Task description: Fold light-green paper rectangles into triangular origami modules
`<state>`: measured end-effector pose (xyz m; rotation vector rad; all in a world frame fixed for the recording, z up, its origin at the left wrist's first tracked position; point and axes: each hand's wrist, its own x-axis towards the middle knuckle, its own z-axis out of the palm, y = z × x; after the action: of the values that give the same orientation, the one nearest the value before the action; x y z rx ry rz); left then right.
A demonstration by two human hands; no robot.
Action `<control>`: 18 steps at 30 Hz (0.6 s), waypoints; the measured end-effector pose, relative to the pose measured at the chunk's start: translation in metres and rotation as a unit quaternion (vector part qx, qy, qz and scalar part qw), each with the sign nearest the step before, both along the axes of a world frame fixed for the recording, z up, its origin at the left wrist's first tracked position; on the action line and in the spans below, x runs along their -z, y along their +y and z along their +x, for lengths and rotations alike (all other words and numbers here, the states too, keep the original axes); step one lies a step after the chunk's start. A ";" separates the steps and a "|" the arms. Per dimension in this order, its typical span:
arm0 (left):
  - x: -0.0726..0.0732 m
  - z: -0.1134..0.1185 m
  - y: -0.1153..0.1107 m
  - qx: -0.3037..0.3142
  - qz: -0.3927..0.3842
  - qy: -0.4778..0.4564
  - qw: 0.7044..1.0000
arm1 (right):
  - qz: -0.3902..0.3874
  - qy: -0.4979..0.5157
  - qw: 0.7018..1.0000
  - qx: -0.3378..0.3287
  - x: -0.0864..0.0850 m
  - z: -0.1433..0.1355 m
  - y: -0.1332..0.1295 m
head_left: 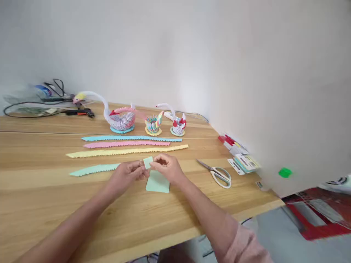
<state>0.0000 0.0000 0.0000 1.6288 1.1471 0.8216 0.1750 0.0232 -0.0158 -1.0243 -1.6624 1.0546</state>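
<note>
You're pinching green slip [147, 162] between left hand [129, 174] and right hand [169, 169], grips narrow; bowl-bodied swans [123, 122] standing behind, insides unclear.

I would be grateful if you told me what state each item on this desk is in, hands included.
Left hand: pinching the small green paper
Right hand: fingertips on its other side
Small green paper: held up; folding unclear
Larger green paper: lying flat
Scissors: blades closed
Blue strip: laid out lengthwise
Green strip: partly hidden
Large paper swan: upright
</note>
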 end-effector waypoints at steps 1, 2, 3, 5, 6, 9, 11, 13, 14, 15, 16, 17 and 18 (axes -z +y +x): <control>0.001 0.000 0.001 -0.001 0.003 0.004 1.000 | -0.001 -0.002 1.000 0.002 -0.001 0.000 0.000; 0.001 0.000 0.002 -0.002 0.006 0.007 1.000 | -0.002 -0.003 1.000 0.004 -0.002 0.000 0.000; 0.001 0.000 0.002 -0.002 0.008 0.008 1.000 | -0.001 -0.005 1.000 0.004 -0.002 0.000 0.000; 0.001 0.000 0.002 -0.003 0.010 0.005 1.000 | 0.004 -0.008 1.000 0.003 -0.004 0.000 -0.001; 0.000 0.000 0.002 -0.003 0.009 0.000 1.000 | 0.007 -0.008 1.000 0.001 -0.004 0.000 -0.001; -0.006 0.000 -0.001 -0.002 -0.002 -0.015 1.000 | 0.023 -0.003 1.000 -0.004 -0.006 0.000 -0.002; -0.010 0.000 -0.003 -0.006 -0.015 -0.029 0.999 | 0.036 0.000 0.999 -0.005 -0.006 0.001 -0.002; -0.012 0.001 -0.003 -0.014 -0.022 -0.041 0.999 | 0.046 0.001 0.999 -0.005 -0.006 0.001 -0.002; -0.012 0.002 -0.003 -0.020 -0.023 -0.045 0.999 | 0.050 0.000 0.999 -0.006 -0.006 0.001 -0.002; -0.011 0.002 -0.002 -0.028 -0.022 -0.046 0.998 | 0.054 -0.003 0.999 -0.007 -0.006 0.001 -0.002; -0.010 0.003 -0.002 -0.035 -0.021 -0.045 0.998 | 0.056 -0.006 0.998 -0.009 -0.005 0.001 -0.002; -0.009 0.003 -0.001 -0.041 -0.018 -0.042 0.998 | 0.057 -0.011 0.998 -0.011 -0.005 0.001 -0.001; -0.007 0.003 0.001 -0.046 -0.014 -0.038 0.998 | 0.056 -0.015 0.998 -0.014 -0.005 0.001 -0.001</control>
<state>0.0025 0.0005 0.0070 1.5190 1.1817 0.9153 0.1764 0.0219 -0.0113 -0.9512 -1.7449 0.9569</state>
